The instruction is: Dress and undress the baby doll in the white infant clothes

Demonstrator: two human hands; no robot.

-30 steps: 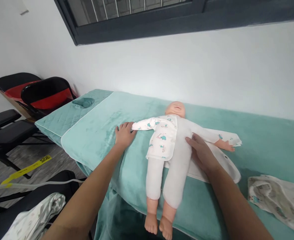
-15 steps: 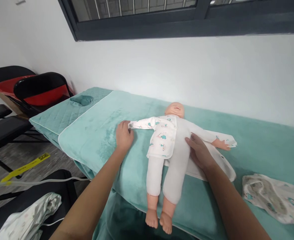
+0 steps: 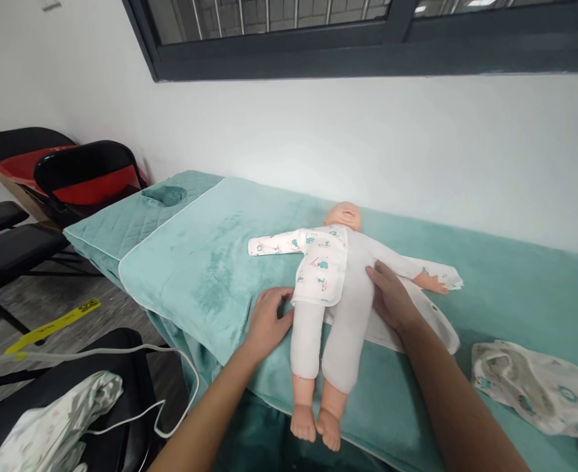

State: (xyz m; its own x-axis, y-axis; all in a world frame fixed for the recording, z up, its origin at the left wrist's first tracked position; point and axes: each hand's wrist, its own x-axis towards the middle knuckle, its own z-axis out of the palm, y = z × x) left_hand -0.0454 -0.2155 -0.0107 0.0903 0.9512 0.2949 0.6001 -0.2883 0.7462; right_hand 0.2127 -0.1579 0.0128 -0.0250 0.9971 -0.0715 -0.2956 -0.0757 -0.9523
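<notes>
The doll [image 3: 348,262] is laid on the green bed [image 3: 210,262], right of the frame's centre. The left hand [image 3: 269,321] is placed beside its leg, fingers apart. By the right hand [image 3: 392,295] its side is touched, thumb and fingers apart.

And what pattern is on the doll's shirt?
Small teal prints, with touches of pink, on white; the shirt shows best in the head view.

A treatment or training room, by its look: a massage bed [image 3: 200,255] with a face hole [image 3: 166,196] carries a baby doll [image 3: 356,288], folding chairs [image 3: 89,183] stand by the bed's left end, and a barred window [image 3: 279,46] is above the bed.
</notes>
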